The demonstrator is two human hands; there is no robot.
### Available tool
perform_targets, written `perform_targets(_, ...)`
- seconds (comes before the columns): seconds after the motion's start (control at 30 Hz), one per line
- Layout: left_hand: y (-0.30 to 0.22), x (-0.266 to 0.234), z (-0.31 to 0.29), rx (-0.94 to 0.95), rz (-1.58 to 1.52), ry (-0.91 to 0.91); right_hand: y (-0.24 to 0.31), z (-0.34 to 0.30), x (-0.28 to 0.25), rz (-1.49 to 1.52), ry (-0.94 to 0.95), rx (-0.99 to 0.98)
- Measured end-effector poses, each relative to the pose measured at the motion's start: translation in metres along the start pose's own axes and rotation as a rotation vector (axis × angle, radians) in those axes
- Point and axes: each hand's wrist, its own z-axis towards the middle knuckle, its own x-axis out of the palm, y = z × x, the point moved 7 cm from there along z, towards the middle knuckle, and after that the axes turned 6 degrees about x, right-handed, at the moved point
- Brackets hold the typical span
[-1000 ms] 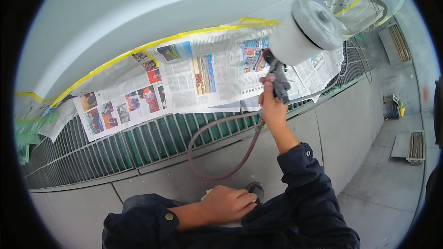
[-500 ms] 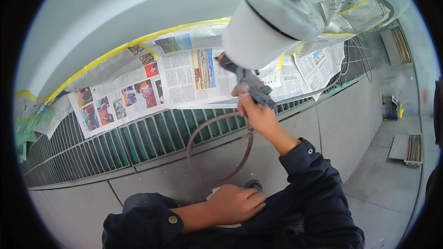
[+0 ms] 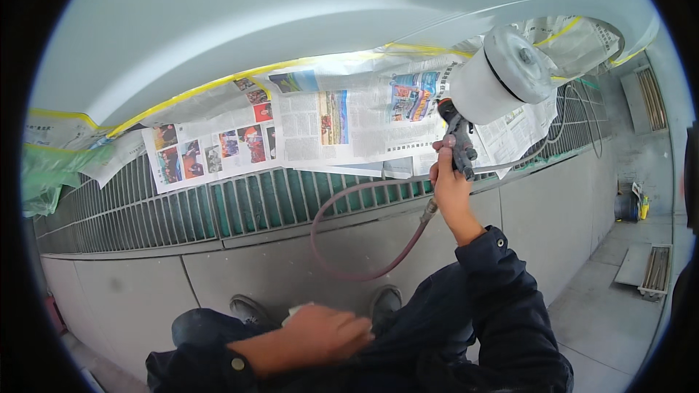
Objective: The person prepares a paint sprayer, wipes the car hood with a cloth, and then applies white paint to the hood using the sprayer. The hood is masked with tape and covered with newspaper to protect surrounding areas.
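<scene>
My right hand (image 3: pixel 453 178) is wrapped round the grip of a spray gun (image 3: pixel 459 138). A large white paint cup (image 3: pixel 488 84) with a smeared lid sits on top of the gun. From its grip a dull red air hose (image 3: pixel 349 274) loops down and left. The gun is near the lower edge of a pale grey car body panel (image 3: pixel 240 22). My left hand (image 3: pixel 324 338) is closed in front of my body, slightly blurred. A bit of something pale shows beside it; what its fingers hold is hidden.
Newspaper sheets (image 3: pixel 306 127) hang below the panel, held by yellow masking tape (image 3: pixel 196 91). Green plastic film (image 3: pixel 54 171) covers the far left. Beneath lies a metal floor grate (image 3: pixel 251 204). Farther right stand a dark container (image 3: pixel 626 206) and a slatted floor vent (image 3: pixel 655 271).
My right hand and the spray gun have moved right and farther from my view. The hose loop has swung along. My left hand has shifted left, and both my shoes now show.
</scene>
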Motion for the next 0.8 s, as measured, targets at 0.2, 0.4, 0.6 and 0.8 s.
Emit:
perform_targets(0.2,0.020,-0.034,0.034,0.058,0.082,-0.186,-0.007,-0.007,0.059,0.092,0.025,0.085)
perform_targets(0.4,0.002,0.038,-0.036,0.349,-0.147,0.315,-0.020,-0.045,0.141,0.144,0.199,0.104)
perform_targets(0.6,-0.006,0.033,-0.092,0.370,-0.202,0.442,0.001,-0.104,0.246,0.037,0.396,0.057)
perform_targets(0.8,0.005,-0.003,-0.128,0.318,-0.297,0.312,0.012,-0.145,0.358,-0.068,0.590,0.076)
